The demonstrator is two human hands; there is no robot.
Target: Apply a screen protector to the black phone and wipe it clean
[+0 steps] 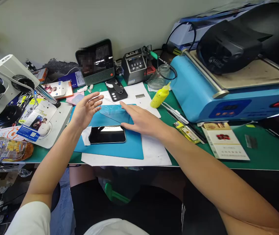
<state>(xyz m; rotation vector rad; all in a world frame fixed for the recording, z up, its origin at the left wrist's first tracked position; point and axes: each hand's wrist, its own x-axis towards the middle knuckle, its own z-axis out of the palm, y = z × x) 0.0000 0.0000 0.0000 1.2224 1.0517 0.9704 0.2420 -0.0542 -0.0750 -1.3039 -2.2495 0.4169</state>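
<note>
A clear thin sheet [115, 113], perhaps glass or film, is tilted above the blue mat [110, 152]. My right hand [141, 120] has it by its right edge, forefinger at the upper corner and thumb at the lower one. On the sheet's other side my left hand [84, 109] is raised with fingers apart, their tips close to its upper left corner; contact there is unclear. Below the sheet, a phone [107, 134] with a dark glossy screen lies on the mat. A white tissue [86, 135] touches the phone's left end.
Behind the mat are a black phone back [116, 90], a soldering station [134, 67] and a glass jar [159, 78]. A yellow bottle [160, 96] and tweezers [176, 113] lie right, before a blue machine [225, 101]. A microscope [9, 85] stands left.
</note>
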